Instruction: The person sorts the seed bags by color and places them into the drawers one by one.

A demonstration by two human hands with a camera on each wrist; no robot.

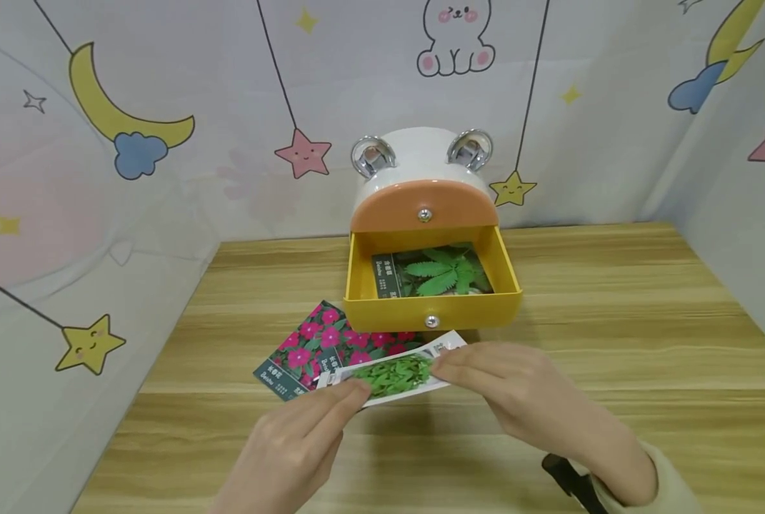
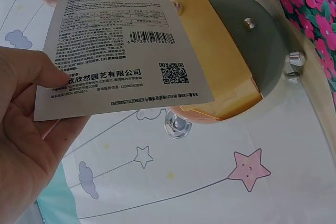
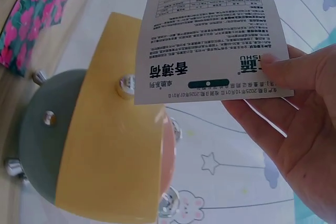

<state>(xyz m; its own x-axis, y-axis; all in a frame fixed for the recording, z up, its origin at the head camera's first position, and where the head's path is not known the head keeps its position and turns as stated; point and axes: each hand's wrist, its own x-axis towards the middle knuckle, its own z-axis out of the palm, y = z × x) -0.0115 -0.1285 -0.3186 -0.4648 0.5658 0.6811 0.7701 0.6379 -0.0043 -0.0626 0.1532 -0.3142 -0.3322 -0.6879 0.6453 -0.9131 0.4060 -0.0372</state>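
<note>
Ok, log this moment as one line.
left hand: pinches white-bordered packet | right hand: pinches its other end | yellow drawer: open, dark-labelled packet inside | pink-flower packets: on table

Wood-grain tabletop [image 1: 613, 321], white cloth backdrop [image 1: 382, 86], printed yellow moon [image 1: 102, 118], pink star [image 1: 303, 153], winking cartoon bear [image 1: 456, 43]

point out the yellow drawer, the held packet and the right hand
Yellow drawer [image 1: 398, 315], head view: front panel
Held packet [image 1: 393, 375], head view: green leaf picture
Right hand [image 1: 520, 384], head view: back of the hand
</note>
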